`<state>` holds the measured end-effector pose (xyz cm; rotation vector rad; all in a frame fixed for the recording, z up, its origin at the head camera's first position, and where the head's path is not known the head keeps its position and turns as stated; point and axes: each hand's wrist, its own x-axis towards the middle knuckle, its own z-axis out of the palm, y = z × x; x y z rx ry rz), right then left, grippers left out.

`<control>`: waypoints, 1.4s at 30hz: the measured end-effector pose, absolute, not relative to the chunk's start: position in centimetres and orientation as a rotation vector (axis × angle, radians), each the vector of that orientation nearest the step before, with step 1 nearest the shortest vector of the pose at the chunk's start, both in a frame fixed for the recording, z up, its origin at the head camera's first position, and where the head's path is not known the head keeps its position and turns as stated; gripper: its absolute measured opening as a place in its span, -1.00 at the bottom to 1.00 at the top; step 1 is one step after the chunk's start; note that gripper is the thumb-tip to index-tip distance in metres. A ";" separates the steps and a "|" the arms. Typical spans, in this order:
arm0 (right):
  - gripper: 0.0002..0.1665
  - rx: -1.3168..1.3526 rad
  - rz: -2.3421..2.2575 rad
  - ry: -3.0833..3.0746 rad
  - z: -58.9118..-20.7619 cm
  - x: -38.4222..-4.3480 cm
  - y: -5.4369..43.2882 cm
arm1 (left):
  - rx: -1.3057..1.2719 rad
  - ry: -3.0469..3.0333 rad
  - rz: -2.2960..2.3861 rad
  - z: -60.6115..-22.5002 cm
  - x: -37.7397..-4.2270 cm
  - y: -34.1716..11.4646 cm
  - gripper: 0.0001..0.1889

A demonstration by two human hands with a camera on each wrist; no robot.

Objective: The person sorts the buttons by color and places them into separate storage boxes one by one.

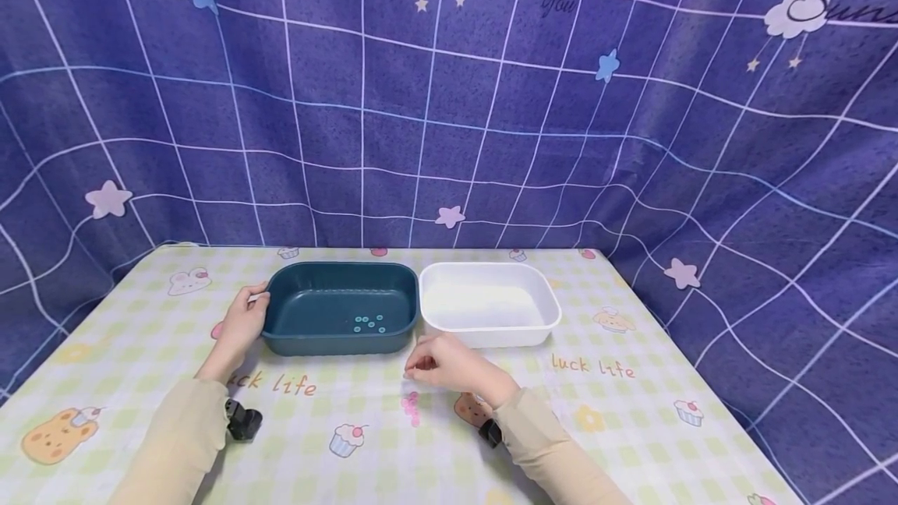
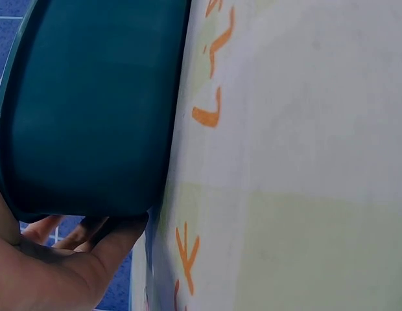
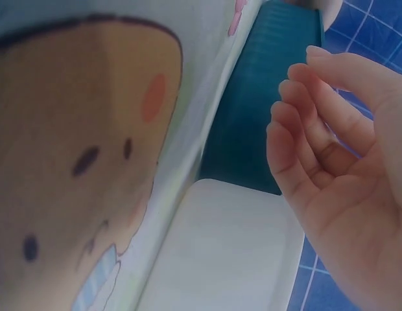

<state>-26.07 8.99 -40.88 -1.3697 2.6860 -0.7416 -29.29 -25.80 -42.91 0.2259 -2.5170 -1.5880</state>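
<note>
I'm seeing a teal tub (image 1: 337, 344) sitting upright left of centre, pale blue rings (image 1: 371, 325) lying inside, pink pieces (image 1: 411, 409) clustering lower centre.

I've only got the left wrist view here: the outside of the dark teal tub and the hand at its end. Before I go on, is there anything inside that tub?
Observer: Yes. In the head view, a few small light-blue rings lie on the floor of the dark teal tub, right of its middle and toward the front.
Operator: Good. My picture has no right hand in it. Where is that one?
Observer: The right hand is in front of the left end of the white tub, with some small pink pieces on the tablecloth on the person's side of its fingertips.
</note>
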 end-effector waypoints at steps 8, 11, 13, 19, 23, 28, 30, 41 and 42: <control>-0.90 -1.348 -0.748 2.647 -40.7 -25.9 9.2 | 0.242 -2.525 -1.579 -42.8 -29.2 -25.8 -0.44; -0.91 -1.352 -0.743 2.641 -40.7 -26.0 9.2 | 0.260 -2.517 -1.583 -42.7 -29.3 -25.6 -0.44; -0.92 -1.355 -0.736 2.636 -40.9 -26.1 9.3 | 0.271 -2.510 -1.589 -42.7 -29.4 -25.6 -0.44; -0.94 -1.324 -0.727 2.620 -41.1 -26.1 9.3 | 0.253 -2.504 -1.591 -42.9 -29.4 -25.6 -0.45; -0.94 -1.298 -0.718 2.609 -41.2 -25.9 9.3 | 0.233 -2.493 -1.600 -43.1 -29.5 -25.7 -0.45; -0.94 -1.314 -0.697 2.602 -41.3 -25.9 9.3 | 0.249 -2.502 -1.596 -43.0 -29.4 -25.6 -0.45; -0.95 -1.317 -0.690 2.597 -41.4 -26.0 9.3 | 0.250 -2.511 -1.595 -42.9 -29.4 -25.6 -0.44; -0.92 -1.276 -0.636 2.541 -42.0 -26.1 9.4 | 0.237 -2.518 -1.594 -43.0 -29.3 -25.8 -0.44; -0.92 -1.279 -0.631 2.543 -42.0 -26.1 9.4 | 0.238 -2.517 -1.594 -43.0 -29.3 -25.8 -0.44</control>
